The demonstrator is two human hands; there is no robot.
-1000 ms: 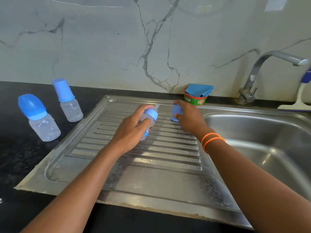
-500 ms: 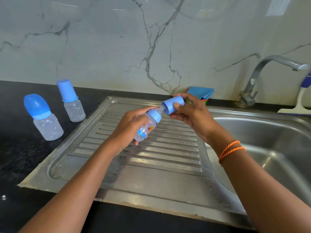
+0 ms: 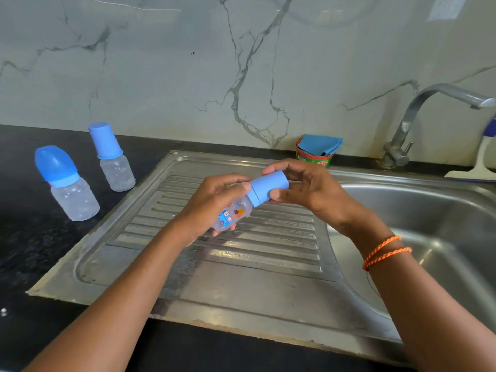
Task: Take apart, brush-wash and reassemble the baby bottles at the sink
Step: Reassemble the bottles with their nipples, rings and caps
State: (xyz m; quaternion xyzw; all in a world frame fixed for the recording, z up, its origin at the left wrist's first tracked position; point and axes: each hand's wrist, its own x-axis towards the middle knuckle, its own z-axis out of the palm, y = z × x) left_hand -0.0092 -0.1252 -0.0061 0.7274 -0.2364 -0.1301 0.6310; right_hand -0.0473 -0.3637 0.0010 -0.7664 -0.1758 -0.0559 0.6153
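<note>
Left hand curled in a grip, right hand apparently pinching, 2 forearms converging mid-frame

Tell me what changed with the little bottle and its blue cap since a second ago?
The right hand picked the blue cap up off the drainboard and fitted it onto the printed bottle. The left hand lifted that bottle off the drainboard, gripping it throughout. The two capped bottles on the counter stayed put.

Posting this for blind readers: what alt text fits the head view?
Over a steel drainboard, a left hand holds a small printed baby bottle while the right hand grips its blue cap. Two capped bottles stand on the black counter at left.
</note>
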